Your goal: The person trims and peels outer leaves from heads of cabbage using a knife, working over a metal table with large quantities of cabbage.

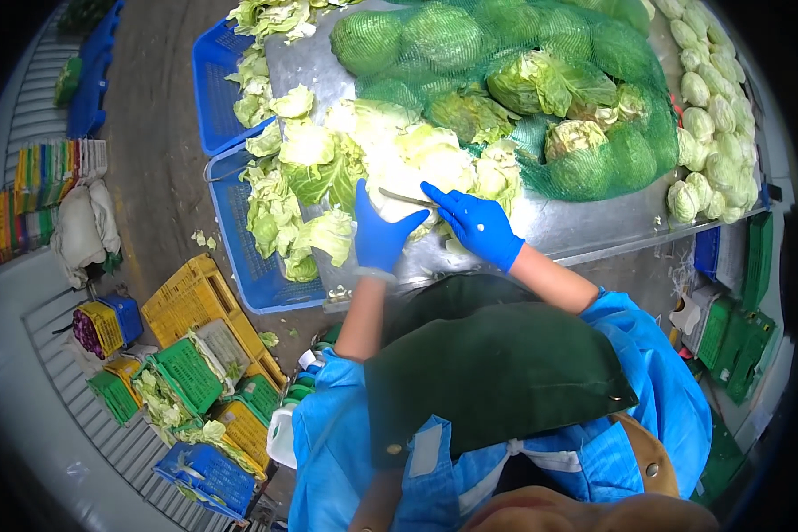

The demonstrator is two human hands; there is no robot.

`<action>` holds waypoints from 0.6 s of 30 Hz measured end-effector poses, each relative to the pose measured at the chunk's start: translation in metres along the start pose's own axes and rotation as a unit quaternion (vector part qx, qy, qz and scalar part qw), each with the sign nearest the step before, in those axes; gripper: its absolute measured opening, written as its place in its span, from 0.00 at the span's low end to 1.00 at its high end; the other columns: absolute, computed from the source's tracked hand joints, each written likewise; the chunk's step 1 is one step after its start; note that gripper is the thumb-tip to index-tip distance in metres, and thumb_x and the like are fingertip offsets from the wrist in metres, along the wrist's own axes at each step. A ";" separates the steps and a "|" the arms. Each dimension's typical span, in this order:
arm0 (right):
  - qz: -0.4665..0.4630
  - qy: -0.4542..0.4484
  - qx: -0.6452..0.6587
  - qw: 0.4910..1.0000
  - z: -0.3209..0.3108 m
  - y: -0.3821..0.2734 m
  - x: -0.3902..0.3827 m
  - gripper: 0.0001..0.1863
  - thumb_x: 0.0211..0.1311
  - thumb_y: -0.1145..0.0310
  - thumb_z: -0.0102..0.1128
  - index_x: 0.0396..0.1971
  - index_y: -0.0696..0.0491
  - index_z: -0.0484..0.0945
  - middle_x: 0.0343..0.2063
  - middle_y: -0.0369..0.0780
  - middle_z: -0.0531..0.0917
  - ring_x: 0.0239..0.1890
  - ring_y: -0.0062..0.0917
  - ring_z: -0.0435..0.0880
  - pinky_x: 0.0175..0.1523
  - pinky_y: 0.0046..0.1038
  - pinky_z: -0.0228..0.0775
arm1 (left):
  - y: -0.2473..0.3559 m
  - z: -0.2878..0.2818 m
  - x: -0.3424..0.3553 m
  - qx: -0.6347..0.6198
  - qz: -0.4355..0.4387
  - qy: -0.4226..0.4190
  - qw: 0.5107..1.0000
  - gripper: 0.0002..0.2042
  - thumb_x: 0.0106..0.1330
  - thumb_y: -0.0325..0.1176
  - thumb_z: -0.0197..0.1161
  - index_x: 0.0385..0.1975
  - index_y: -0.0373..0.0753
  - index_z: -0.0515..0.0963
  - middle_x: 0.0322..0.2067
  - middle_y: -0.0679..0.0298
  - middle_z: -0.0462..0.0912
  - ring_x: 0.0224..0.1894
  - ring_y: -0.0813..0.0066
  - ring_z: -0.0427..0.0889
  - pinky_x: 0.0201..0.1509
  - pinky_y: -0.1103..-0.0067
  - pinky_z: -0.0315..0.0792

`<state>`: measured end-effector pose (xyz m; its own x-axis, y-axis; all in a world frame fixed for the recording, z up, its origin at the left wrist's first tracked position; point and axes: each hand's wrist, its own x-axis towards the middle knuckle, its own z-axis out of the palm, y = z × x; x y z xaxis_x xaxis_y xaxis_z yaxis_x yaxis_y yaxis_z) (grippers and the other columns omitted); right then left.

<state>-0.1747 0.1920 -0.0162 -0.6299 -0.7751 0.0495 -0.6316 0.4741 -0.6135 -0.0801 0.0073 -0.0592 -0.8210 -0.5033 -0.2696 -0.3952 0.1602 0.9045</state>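
Observation:
At the near edge of a metal table [585, 232], my left hand [379, 234] in a blue glove grips the side of a pale cabbage [397, 209], thumb spread from fingers. My blue-gloved right hand [481, 229] holds a knife [404, 197], its blade lying across the cabbage and pointing left. The handle is hidden in my fingers. Bright glare washes out the cabbage's outline. Loose cabbage leaves [328, 173] are heaped beyond and left of my hands.
Green net sacks of cabbages [452, 40] cover the table's far side. Trimmed cabbages [723, 124] are piled at the right. Blue crates [230, 213] with leaves stand against the left edge. Yellow [199, 306] and green crates [184, 372] are on the floor at lower left.

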 end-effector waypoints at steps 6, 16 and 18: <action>-0.025 -0.002 -0.149 0.989 0.013 0.009 0.010 0.36 0.56 0.73 0.53 0.69 0.39 0.62 0.31 0.37 0.77 0.28 0.32 0.81 0.29 0.35 0.74 | 0.016 0.007 -0.003 0.104 -0.012 0.030 0.994 0.59 0.44 0.47 0.81 0.70 0.29 0.47 0.65 0.42 0.60 0.67 0.52 0.63 0.68 0.66 0.62; 0.203 0.014 0.114 0.972 0.022 0.060 0.063 0.25 0.57 0.49 0.65 0.49 0.48 0.77 0.35 0.47 0.82 0.39 0.42 0.83 0.45 0.40 0.74 | -0.027 -0.016 -0.021 -0.053 0.060 -0.013 0.997 0.59 0.41 0.38 0.83 0.71 0.35 0.45 0.65 0.49 0.59 0.67 0.57 0.63 0.69 0.65 0.62; 0.196 0.039 0.101 0.975 0.028 0.053 0.058 0.18 0.55 0.55 0.65 0.43 0.46 0.76 0.30 0.47 0.82 0.36 0.44 0.83 0.41 0.41 0.74 | -0.032 -0.033 -0.021 -0.102 0.052 -0.043 0.992 0.60 0.41 0.32 0.82 0.72 0.38 0.43 0.65 0.51 0.60 0.66 0.58 0.63 0.69 0.65 0.62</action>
<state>-0.2316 0.1606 -0.0682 -0.8419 -0.5136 -0.1658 -0.2383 0.6294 -0.7396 -0.0368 -0.0149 -0.0712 -0.8889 -0.4168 -0.1899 -0.2216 0.0285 0.9747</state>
